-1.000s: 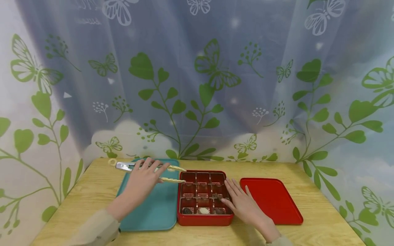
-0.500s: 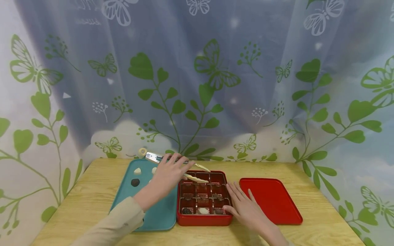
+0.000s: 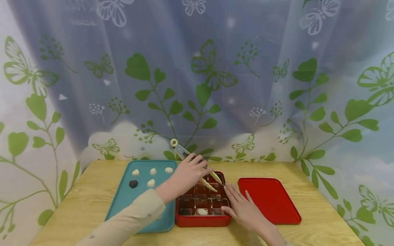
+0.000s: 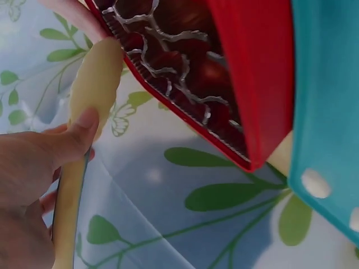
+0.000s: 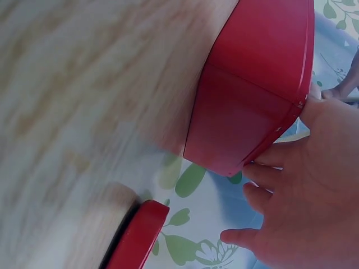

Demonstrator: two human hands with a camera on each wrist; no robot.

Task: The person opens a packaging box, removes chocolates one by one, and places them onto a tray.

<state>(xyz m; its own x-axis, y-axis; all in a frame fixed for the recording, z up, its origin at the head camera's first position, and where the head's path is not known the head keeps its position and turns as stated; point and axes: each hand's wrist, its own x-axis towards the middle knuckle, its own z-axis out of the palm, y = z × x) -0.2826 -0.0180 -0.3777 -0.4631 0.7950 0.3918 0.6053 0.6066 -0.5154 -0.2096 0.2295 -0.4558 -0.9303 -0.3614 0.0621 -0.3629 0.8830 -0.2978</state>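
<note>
The left hand grips a pair of tongs, with the fingers curled over the metal handle and the thumb pressed on one cream-coloured arm, as the left wrist view shows. The tongs point down and to the right, and their two cream tips are a little apart above the back right compartments of the red box; I cannot tell if the tips touch anything inside. The ring end of the tongs stands up behind the hand, in front of the curtain. The right hand lies flat with straight, slightly spread fingers on the right rim of the red box, and it holds nothing; in the right wrist view the palm rests against the box wall. The red box sits on the wooden table between the teal tray on its left and the red lid on its right, and it touches the tray edge. In the front row of the box lie a dark chocolate, a white chocolate and another dark one. On the teal tray lie four white chocolates and one dark chocolate, near its far left corner.
</note>
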